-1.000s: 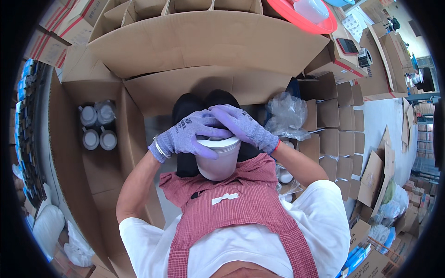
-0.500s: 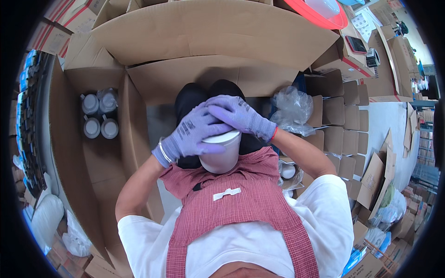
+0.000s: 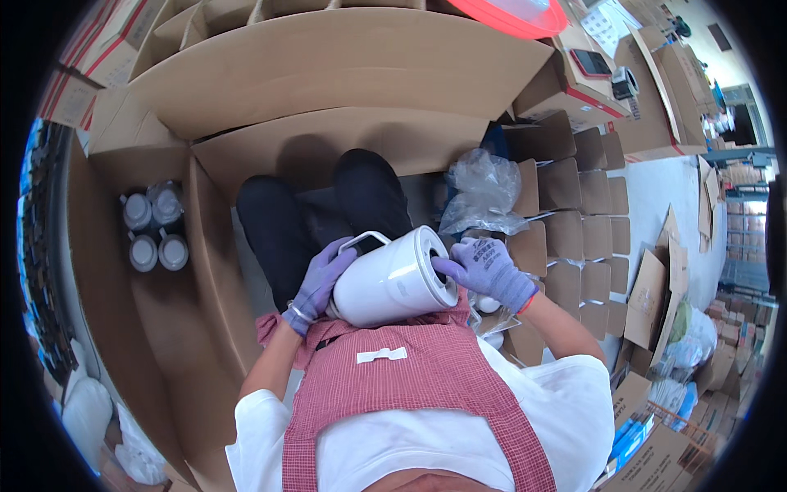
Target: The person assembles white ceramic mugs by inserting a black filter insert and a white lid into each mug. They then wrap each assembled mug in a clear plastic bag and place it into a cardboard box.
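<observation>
A glossy white jug (image 3: 379, 285) with a loop handle lies tilted on its side across my lap, its round opening toward the right. My left hand (image 3: 323, 283), in a purple knit glove, is wrapped around the bottom end of the jug, below the handle. At the opening, my right hand (image 3: 493, 271), gloved the same way, grips the rim with its fingers reaching inside; their tips are hidden in the dark mouth. Several similar white jugs (image 3: 142, 252) stand in the cardboard box (image 3: 176, 353) on my left, at least one in clear plastic.
Clear plastic bags (image 3: 484, 193) lie beyond my right hand. Cardboard dividers (image 3: 566, 234) form a grid on the right. A large carton flap (image 3: 344, 70) spans the front. A phone (image 3: 590, 63) and a red basin (image 3: 525, 18) sit at the far right.
The jug has turned from upright, with both hands over its top, to lying sideways. My left hand has moved to its bottom end, my right to its opening. My knees have spread apart.
</observation>
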